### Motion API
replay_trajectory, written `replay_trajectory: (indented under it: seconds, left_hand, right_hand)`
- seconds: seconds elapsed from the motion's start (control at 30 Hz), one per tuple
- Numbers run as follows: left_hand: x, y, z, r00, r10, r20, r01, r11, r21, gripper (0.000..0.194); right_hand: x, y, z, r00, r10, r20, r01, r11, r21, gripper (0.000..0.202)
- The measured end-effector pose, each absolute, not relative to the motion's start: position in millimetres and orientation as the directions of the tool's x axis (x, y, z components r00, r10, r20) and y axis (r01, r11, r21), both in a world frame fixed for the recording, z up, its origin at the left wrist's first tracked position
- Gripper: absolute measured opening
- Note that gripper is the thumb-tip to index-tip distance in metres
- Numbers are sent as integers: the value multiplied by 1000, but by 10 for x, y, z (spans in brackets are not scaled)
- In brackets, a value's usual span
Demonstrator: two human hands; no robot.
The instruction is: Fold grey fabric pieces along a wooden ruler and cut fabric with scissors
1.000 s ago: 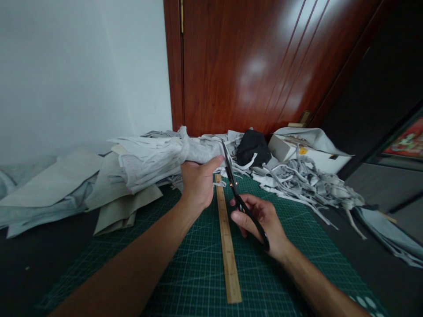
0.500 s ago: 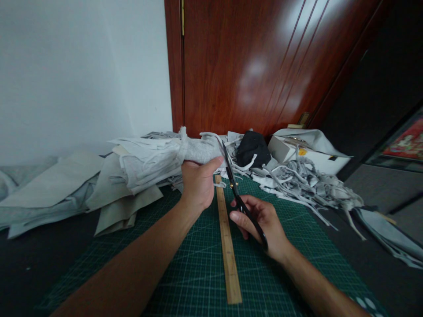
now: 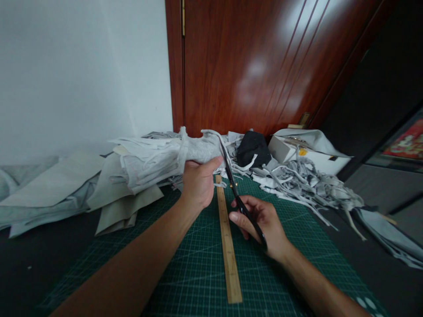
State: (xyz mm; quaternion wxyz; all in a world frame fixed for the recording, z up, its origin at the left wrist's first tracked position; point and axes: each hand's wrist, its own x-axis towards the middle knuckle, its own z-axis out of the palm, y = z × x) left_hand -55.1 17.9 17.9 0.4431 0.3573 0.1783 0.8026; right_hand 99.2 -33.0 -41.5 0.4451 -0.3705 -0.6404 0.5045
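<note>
My left hand (image 3: pixel 200 182) grips a piece of light grey fabric (image 3: pixel 200 149), thumb on top and pointing right. A thin strip curls off the fabric's right edge. In my right hand (image 3: pixel 259 220) are black scissors (image 3: pixel 235 187), held by the handles with the blades pointing up and away. The blades lie against the fabric's right edge, close to my left thumb, and look nearly closed. Below the hands a wooden ruler (image 3: pixel 228 255) lies lengthwise on a green cutting mat (image 3: pixel 185 277).
Stacked pale fabric pieces (image 3: pixel 148 163) lie to the left, with larger sheets (image 3: pixel 56 185) beyond. A heap of cut strips (image 3: pixel 307 182) sits right, by a white box (image 3: pixel 317 160). Behind are a black cloth bundle (image 3: pixel 253 149) and a wooden door (image 3: pixel 247 66).
The scissor blades have closed slightly at the fabric's right edge, and the loose strip there bends a little further right. Both hands stay almost in place.
</note>
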Motion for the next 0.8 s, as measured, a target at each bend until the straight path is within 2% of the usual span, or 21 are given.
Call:
replay_trajectory:
  seconds: [0.4,0.8]
  left_hand:
    - [-549,177,175,-316,863,396,-608,-504,614,28]
    - [-566,173,190,-303,882,360,-700,-463,544,28]
  right_hand:
    - [985,-345,-408,-310,932,189,21,205,-978,48]
    - [978,-330,-449,-314,928,200,7,213,-977,45]
